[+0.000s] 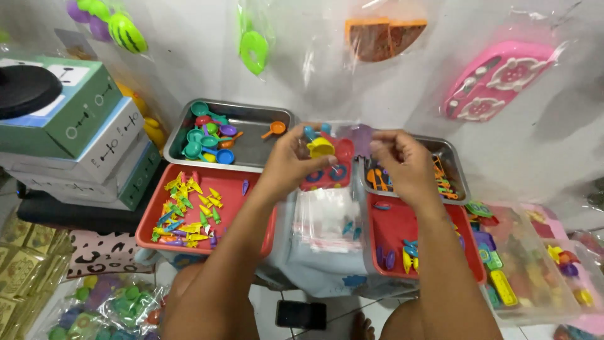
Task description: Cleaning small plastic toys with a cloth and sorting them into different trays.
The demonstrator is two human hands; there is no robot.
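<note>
Left hand (294,157): pinches a clear plastic bag (336,154) of small coloured toys.
Right hand (397,157): grips the bag's other edge.
Below: red plastic tray (248,179) of toy carrots.

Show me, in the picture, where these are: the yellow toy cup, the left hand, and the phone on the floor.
yellow toy cup (321,148), head view, on its bowl.
left hand (290,160), head view, on its back.
phone (301,314), head view, on its dark screen.

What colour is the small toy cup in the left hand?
Yellow; the toy cup shows best in the head view, held by the left hand.
</note>
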